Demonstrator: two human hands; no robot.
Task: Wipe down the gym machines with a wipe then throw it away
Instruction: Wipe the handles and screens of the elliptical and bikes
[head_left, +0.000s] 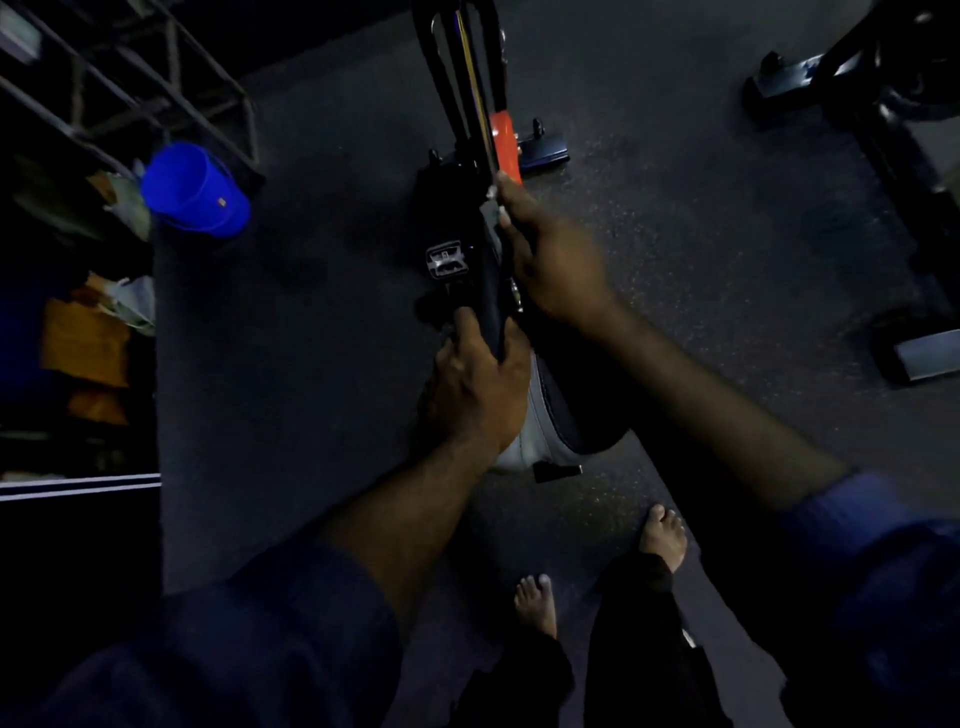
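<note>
Right hand (550, 260) pinches wipe (493, 193) against bike frame (467, 78), left hand (478, 384) grips saddle (556, 410) (wipe barely held, could slip out mid-stroke).

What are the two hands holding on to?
The left hand grips the exercise bike's dark frame; the right hand holds a small white wipe against it higher up.

Bike frame (467, 104) ahead (floor (322, 364) free)
</note>
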